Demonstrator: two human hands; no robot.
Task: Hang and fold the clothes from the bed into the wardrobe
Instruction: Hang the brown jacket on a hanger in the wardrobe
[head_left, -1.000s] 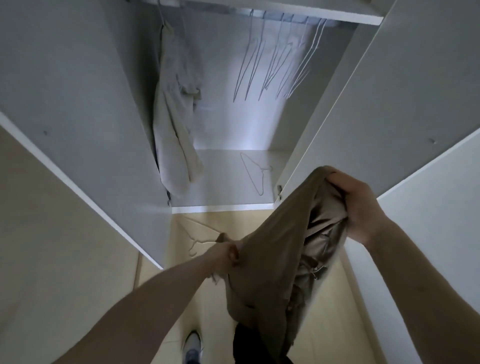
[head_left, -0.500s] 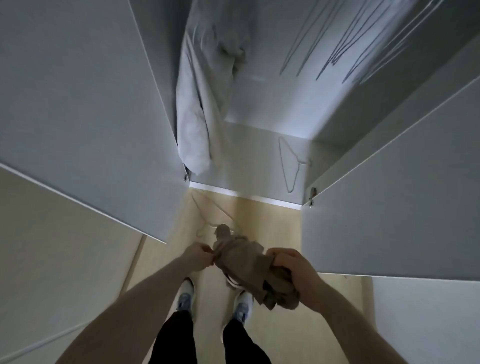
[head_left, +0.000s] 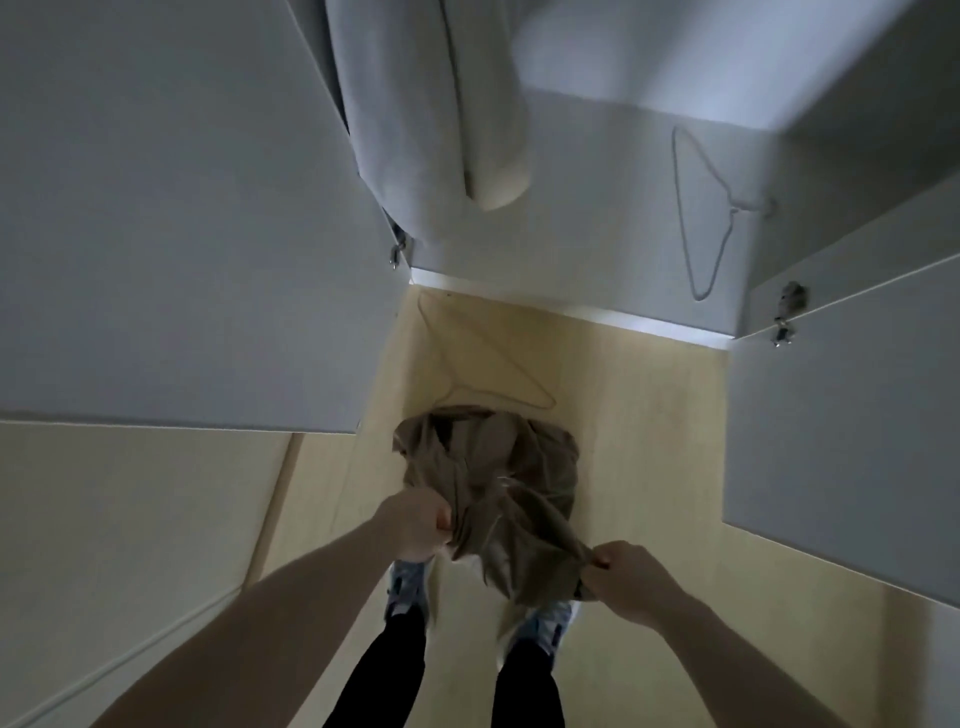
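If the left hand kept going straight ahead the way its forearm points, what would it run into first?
The left hand already grips the tan garment, so the bunched cloth comes first. Beyond it, probably the wire hanger on the floor, then the wardrobe base; depth is unclear.

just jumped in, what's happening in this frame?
A person stands at the open wardrobe, holding a tan garment low in front of them. The left hand grips one edge and the right hand pinches another, with the cloth bunched between them, neither hung nor folded yet. A pale garment hangs inside. One wire hanger lies on the wardrobe floor, another hanger on the room floor.
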